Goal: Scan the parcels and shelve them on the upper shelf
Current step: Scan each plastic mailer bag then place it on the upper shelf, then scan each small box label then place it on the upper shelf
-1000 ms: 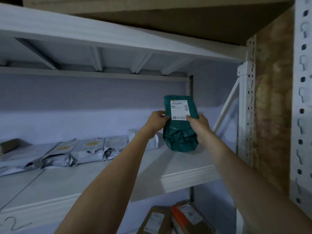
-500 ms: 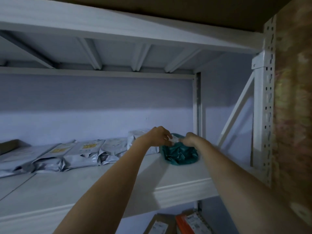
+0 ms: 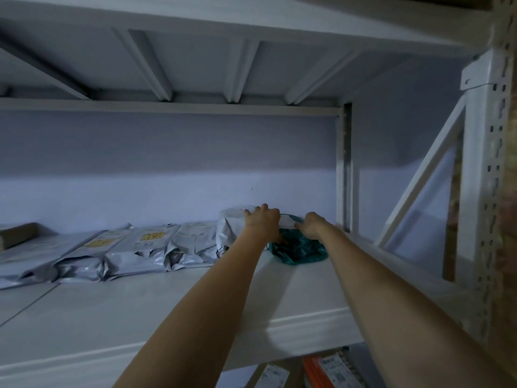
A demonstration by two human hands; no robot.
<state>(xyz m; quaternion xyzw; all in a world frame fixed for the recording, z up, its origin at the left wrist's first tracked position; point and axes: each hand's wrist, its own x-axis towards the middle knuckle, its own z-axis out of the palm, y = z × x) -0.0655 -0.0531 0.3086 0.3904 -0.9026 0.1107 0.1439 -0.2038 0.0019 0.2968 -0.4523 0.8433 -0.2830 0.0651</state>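
Note:
A green plastic parcel [image 3: 300, 249] lies on the white upper shelf [image 3: 167, 298], near the back right corner. Its white label end shows between my hands. My left hand [image 3: 261, 221] grips the far left end of the parcel, fingers curled over it and touching the grey mailer [image 3: 232, 228] beside it. On the far right end, my right hand [image 3: 313, 225] holds the parcel with curled fingers. Both forearms reach over the shelf's front edge.
Several grey mailers [image 3: 134, 250] lie side by side along the back of the shelf, left of the green parcel. A brown box [image 3: 16, 233] sits at the far left. A perforated white upright [image 3: 486, 191] and its diagonal brace stand right. Cardboard boxes [image 3: 321, 371] show below the shelf.
The green parcel went from upright in my hands in front of the shelf to lying flat on it. Both hands pushed it farther back towards the wall.

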